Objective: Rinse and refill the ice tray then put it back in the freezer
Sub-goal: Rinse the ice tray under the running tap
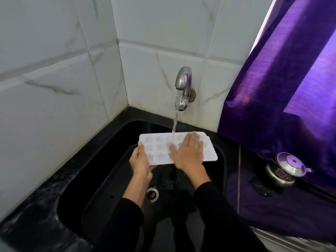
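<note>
A white ice tray (pixel 160 148) with star-shaped cells is held level over the black sink (pixel 101 160). Water runs from the metal tap (pixel 183 82) onto the middle of the tray. My left hand (pixel 141 160) grips the tray's left end, thumb on top. My right hand (pixel 188 151) lies flat on the tray's right half, fingers straight and spread over the cells. Both sleeves are black.
White marble-look tiles form the corner behind the sink. A purple curtain (pixel 283 88) hangs at the right over the dark counter. A small steel pot with a lid (pixel 287 168) stands on that counter. The drain (pixel 152 193) shows between my forearms.
</note>
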Demonstrator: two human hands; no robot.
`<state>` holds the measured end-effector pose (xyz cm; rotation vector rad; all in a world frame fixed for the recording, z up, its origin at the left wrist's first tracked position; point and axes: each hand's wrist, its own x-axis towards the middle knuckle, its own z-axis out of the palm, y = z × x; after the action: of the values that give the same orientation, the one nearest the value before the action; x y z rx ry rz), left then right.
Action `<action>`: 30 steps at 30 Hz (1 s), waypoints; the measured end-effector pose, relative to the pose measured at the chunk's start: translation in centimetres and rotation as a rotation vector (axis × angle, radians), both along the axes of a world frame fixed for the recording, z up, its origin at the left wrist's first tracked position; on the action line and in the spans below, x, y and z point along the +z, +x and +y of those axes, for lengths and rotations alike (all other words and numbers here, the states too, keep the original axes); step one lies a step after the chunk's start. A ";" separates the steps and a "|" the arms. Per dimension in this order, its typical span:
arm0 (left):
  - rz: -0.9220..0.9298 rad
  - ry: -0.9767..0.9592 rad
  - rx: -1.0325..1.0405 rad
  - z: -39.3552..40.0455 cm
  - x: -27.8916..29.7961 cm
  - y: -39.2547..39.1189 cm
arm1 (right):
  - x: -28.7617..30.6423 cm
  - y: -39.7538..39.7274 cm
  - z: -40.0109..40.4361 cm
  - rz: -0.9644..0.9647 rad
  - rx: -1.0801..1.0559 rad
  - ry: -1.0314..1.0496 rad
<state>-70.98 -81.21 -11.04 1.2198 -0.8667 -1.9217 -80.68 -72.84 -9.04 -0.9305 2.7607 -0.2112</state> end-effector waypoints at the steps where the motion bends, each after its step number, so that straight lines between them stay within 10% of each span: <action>1: 0.006 0.008 -0.001 0.4 0.2 -0.2 | 0.0 1.0 -0.5 0.025 0.099 -0.041; 5: 0.010 0.035 0.025 0.1 0.5 -0.2 | -0.3 1.7 -0.7 0.053 0.318 -0.077; 11: -0.026 0.031 -0.018 0.0 -0.3 0.4 | -0.9 -0.5 0.4 -0.041 -0.098 0.011; 17: -0.026 0.038 -0.004 1.3 -0.7 -0.7 | -1.4 3.2 -1.4 0.068 0.398 -0.101; 24: -0.038 0.066 0.005 0.1 -1.0 0.1 | -1.4 -0.3 0.4 -0.051 -0.058 0.047; 30: -0.036 0.047 0.002 1.3 -0.9 -0.6 | -1.8 3.3 -1.1 0.029 0.387 -0.087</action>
<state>-71.61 -79.87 -11.93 1.2859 -0.8424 -1.9340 -77.36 -73.95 -10.83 -1.4734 2.5461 -0.2533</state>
